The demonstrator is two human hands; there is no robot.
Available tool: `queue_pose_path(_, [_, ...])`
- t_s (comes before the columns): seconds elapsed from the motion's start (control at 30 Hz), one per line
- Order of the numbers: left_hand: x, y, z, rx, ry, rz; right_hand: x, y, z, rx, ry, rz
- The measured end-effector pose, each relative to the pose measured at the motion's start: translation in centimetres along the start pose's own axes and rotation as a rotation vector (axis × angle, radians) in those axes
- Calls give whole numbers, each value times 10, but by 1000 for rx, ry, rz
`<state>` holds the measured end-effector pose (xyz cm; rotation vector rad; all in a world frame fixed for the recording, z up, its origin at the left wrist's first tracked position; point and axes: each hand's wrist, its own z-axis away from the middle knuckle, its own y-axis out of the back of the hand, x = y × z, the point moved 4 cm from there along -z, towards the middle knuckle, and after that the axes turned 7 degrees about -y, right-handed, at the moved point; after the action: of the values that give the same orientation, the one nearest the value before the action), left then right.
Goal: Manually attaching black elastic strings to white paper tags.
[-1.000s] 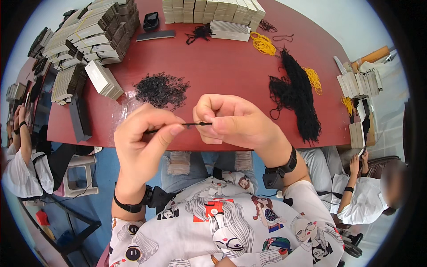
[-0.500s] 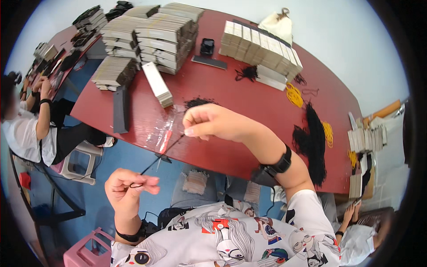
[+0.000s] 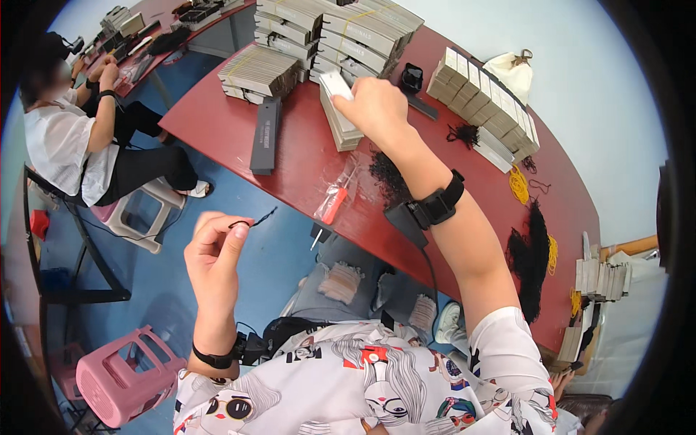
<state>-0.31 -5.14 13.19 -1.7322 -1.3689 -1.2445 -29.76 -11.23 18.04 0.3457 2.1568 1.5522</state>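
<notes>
My left hand (image 3: 217, 250) is closed, with a short black cord (image 3: 262, 220) pinched between thumb and forefinger in front of the table edge. Across the table, my right hand (image 3: 377, 109) reaches the top of a narrow stack of white cards (image 3: 341, 127). Its thumb lies along the top white card (image 3: 335, 83) and the fingers curl at its edge, their tips partly hidden. Beside my right forearm lies a heap of black cords (image 3: 388, 177). A red-handled screwdriver (image 3: 333, 206) rests at the table's front edge, its shaft sticking out past it.
Banded stacks of grey cards (image 3: 362, 40) stand at the back of the red table (image 3: 232, 141). A dark, long card (image 3: 266, 138) lies left. Rows of cards (image 3: 482, 101), yellow cords (image 3: 518, 185) and a black cord bundle (image 3: 533, 268) are right. A pink stool (image 3: 123, 377) and a seated person (image 3: 61, 145) are left.
My right hand has let go of the cord's far end and moved away to the white card stack. My left hand still holds the cord, now slack, slightly higher. The view has shifted left.
</notes>
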Motion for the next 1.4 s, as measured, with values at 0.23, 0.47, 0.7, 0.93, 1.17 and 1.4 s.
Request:
queue_pose_path(0.23, [-25, 8, 22, -88, 36, 408, 15, 33, 89, -41, 145, -711])
queue_pose_path(0.47, [-48, -18, 50, -200, 281, 488, 24, -22, 228, -549, 125, -629])
queue_pose_path(0.7, [-64, -39, 59, -348, 357, 562, 6, -35, 236, -290, 311, -231])
queue_pose_path(0.93, [-91, -62, 37, -497, 331, 490, 5, -37, 232, -287, 215, -227])
queue_pose_path(1.17, [-136, -74, 29, -514, 360, 560, 10, -45, 235, -310, 189, -306])
queue_pose_path(1.4, [-122, -95, 46, -154, 272, 432, 13, -57, 236, -217, 185, -338])
